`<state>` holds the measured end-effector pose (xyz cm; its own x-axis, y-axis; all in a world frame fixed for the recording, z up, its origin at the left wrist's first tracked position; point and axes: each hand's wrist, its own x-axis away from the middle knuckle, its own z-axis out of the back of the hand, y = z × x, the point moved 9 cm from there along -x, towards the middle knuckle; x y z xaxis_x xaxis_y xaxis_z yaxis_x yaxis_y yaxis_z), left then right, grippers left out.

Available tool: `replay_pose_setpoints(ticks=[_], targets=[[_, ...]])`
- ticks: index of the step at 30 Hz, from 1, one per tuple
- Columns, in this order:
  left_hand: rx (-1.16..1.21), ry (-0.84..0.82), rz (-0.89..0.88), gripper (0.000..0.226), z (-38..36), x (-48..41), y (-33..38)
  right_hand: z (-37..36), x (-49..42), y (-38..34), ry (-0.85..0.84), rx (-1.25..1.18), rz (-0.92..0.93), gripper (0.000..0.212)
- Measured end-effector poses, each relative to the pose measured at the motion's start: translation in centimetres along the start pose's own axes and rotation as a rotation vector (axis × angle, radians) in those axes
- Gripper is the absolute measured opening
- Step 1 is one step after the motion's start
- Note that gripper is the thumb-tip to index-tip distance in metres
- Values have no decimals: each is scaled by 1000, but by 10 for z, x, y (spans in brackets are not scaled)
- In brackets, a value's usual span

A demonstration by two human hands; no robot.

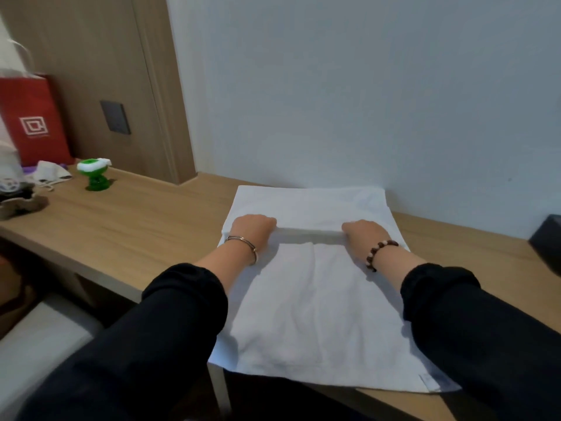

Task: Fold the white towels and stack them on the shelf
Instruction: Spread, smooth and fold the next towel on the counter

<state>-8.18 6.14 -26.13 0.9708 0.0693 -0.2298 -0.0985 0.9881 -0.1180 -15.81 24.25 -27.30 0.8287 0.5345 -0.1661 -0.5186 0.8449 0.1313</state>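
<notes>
A white towel (315,305) lies spread on the wooden desk (136,226), its near edge hanging a little over the desk's front. A raised fold line runs across it between my hands. My left hand (253,227) grips the fold at its left end, fingers curled under the cloth. My right hand (365,232) grips the same fold at its right end. The towel's far part (309,202) lies flat against the wall. No shelf is in view.
At the desk's left stand a red paper bag (33,123), a green and white toy (94,173), a crumpled cloth (51,174) and dark clutter. A dark object (548,241) sits at the right edge. A grey seat (39,344) is below left.
</notes>
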Motion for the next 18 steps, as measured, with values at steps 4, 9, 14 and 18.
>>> replay_pose_setpoints(ticks=[4, 9, 14, 18], targets=[[133, 240, 84, 29, 54, 10, -11, 76, 10, 12, 360, -175, -103, 13], [151, 360, -162, 16, 91, 69, 9, 117, 75, 1, 435, -225, -32, 11], [-7, -212, -123, 32, 24, 122, 18, 22, 125, -20, -267, -200, 112, 41], [60, -445, 51, 51, -32, 135, 15, -39, 129, -15, -453, -205, 26, 80]])
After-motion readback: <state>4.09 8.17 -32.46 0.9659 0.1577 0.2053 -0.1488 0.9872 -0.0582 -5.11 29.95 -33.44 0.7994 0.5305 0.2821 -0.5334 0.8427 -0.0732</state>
